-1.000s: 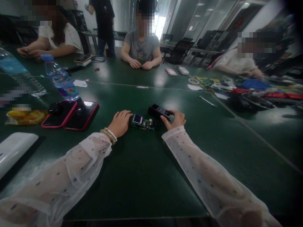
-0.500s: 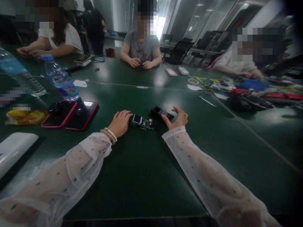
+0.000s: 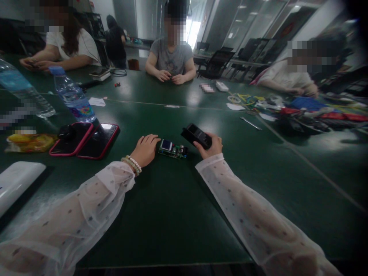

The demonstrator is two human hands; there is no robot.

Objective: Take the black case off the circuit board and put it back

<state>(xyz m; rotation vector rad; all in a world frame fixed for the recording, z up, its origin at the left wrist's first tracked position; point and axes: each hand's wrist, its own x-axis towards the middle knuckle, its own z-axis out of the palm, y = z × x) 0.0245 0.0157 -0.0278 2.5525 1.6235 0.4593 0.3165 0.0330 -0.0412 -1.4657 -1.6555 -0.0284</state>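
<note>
Head view: look at that, the right hand (image 3: pixel 211 147) pinches a black case (image 3: pixel 199 136), thumb against fingers, the hard rectangular shell tilted, its inside hidden from me!
Circuit board (image 3: pixel 173 149): slim, green, studded with parts, a little screen at one end, flat on the glossy table (image 3: pixel 161 214) between both hands.
Left hand (image 3: pixel 145 150): fingers loosely spread at the board's end; touching or not, I can't tell.
Bottle (image 3: pixel 73 96): clear plastic, blue cap, fill level hard to judge.
Packet (image 3: pixel 31 142): crinkly, yellow, contents unclear.
White box (image 3: pixel 21 180): smooth, rounded, cut off at left.

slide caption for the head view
Right hand holds a black casing near a green circuit board, left hand beside the board
</note>
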